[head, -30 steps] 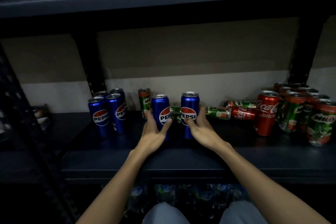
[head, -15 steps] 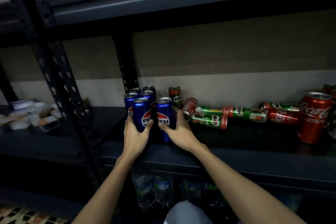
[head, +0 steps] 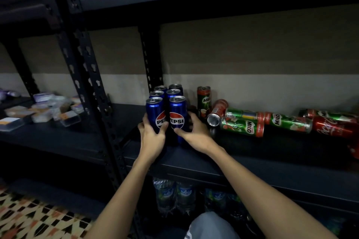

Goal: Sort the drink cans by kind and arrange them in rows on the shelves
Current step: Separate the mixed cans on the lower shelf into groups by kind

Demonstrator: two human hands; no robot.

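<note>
Blue Pepsi cans stand upright in two files at the left end of the dark metal shelf (head: 252,163), against the rear upright; left hand (head: 153,137) has its grip curled round the front-left Pepsi can (head: 155,114), thumb across the logo; right hand (head: 196,134) has its grip round the front-right Pepsi can (head: 177,114), fingers wrapped behind and hidden, thumb at the can's base; both cans' bottoms covered by the hands, so contact with the shelf cannot be told; four more Pepsi cans (head: 168,91) behind, mostly hidden, only lids and shoulders showing. At 3 o'clock from the pair: one upright Milo can (head: 204,101); beyond it a tipped red can (head: 216,112), mouth toward camera, brand unreadable; lying Milo cans (head: 242,126) and a lying Coca-Cola can (head: 334,128), the far ones cut off at the frame edge. At 9 o'clock, on the neighbouring shelf, blurred small packets (head: 44,110); at 6 o'clock below, water bottles (head: 174,194), dim.
</note>
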